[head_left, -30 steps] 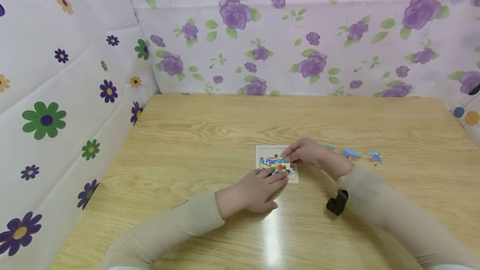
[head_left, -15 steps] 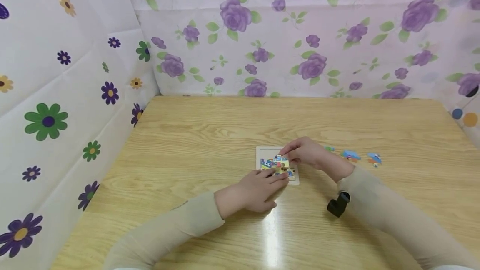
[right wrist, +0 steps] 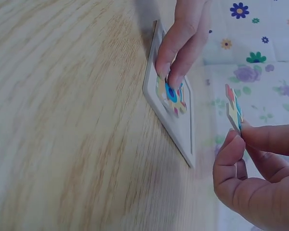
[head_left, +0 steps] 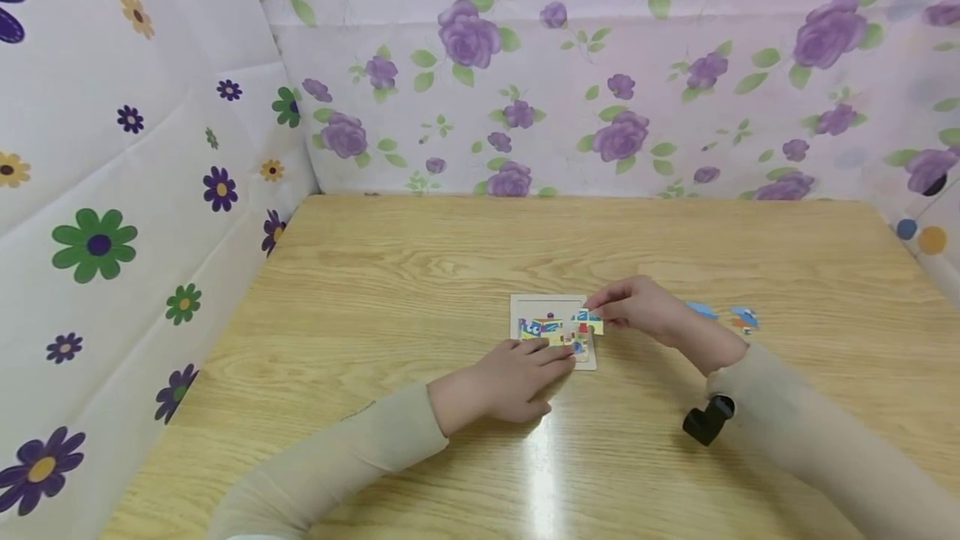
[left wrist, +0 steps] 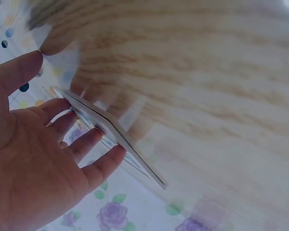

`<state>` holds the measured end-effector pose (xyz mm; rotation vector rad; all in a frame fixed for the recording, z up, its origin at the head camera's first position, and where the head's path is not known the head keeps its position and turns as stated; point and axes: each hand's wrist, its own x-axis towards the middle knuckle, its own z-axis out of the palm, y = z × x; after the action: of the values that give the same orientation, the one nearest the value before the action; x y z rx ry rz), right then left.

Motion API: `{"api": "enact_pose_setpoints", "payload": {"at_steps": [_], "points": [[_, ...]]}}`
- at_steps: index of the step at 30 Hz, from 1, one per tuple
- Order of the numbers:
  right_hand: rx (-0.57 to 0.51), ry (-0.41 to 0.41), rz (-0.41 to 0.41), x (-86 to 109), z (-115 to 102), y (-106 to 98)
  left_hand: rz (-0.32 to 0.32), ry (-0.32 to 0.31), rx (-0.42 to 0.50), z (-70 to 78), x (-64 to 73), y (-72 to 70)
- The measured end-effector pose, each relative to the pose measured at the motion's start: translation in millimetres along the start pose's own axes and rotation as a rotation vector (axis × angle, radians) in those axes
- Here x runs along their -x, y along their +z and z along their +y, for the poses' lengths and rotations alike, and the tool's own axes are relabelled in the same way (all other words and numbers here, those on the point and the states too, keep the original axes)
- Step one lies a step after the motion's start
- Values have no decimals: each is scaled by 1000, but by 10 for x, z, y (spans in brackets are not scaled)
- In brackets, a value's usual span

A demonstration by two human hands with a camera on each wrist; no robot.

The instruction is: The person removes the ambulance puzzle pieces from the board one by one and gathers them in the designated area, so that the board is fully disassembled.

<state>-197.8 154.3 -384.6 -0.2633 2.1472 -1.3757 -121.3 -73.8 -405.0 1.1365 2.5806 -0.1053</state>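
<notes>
A white-rimmed puzzle tray lies on the wooden table, with joined picture pieces along its lower part and bare backing above. My left hand lies palm down with straight fingertips on the lower pieces and the near rim, hiding part of the picture; the left wrist view shows the fingers spread over the edge. Between thumb and fingertips my right hand pinches a jigsaw puzzle piece in yellow, blue and red. That piece is raised over the tray's right side; the right wrist view shows it tilted on edge and apart from the tray.
Loose blue and orange puzzle pieces lie on the table right of the tray, one partly behind the right wrist. A black wrist camera hangs from the right sleeve. Floral cloths stand along the table's back and left sides.
My right hand has lifted the pinched puzzle piece off the picture and moved it right, toward the tray's right edge. The left hand stays in place.
</notes>
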Motion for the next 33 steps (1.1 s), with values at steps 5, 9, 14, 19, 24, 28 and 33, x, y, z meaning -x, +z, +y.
{"api": "enact_pose_setpoints", "payload": {"at_steps": [5,9,14,19,24,28,33], "points": [[-5,0,-1,99,89,-101,9,-1,1,-11,-13,17],[2,16,13,186,169,-189,7,-5,7,-19,-14,15],[-3,35,39,290,251,-283,0,-10,24,-31,-1,-1],[-13,23,41,392,321,-386,5,-8,41,-40,13,-10],[8,27,81,478,396,-521,14,9,53,-40,16,0],[37,47,122,539,471,-625,24,24,48,-37,15,8],[59,57,169,617,568,-766,35,30,37,-13,37,-4]]}}
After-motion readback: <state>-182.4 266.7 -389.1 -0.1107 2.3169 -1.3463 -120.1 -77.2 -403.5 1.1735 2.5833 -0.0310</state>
